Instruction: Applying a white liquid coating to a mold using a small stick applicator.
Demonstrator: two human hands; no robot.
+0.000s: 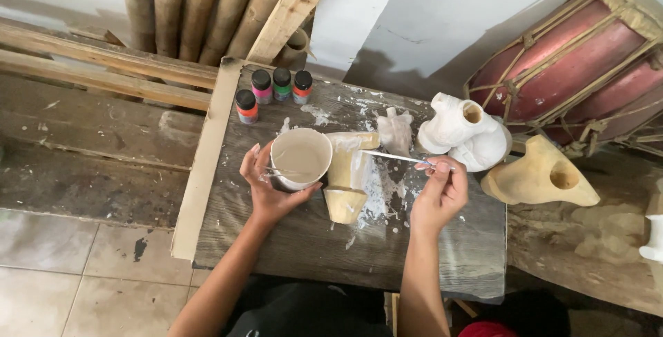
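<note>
Head view: the left hand (266, 185) wraps around a white cup (300, 159), fingers closed on its side, holding it over the board (290, 240). The cup holds pale grey-white paint, filled well below the rim. The right hand (440, 192) pinches a thin brush (394, 157) between thumb and fingers; its tip lies on a wooden carving (349, 178) just right of the cup, partly coated white. Behind the cup stand four small paint bottles (273, 92) with dark caps, holding orange, pink, green and red-orange colour. Right of the cup, further along, sit white-painted carvings (463, 133), a bare wooden one (539, 175), and a red drum (580, 61).
</note>
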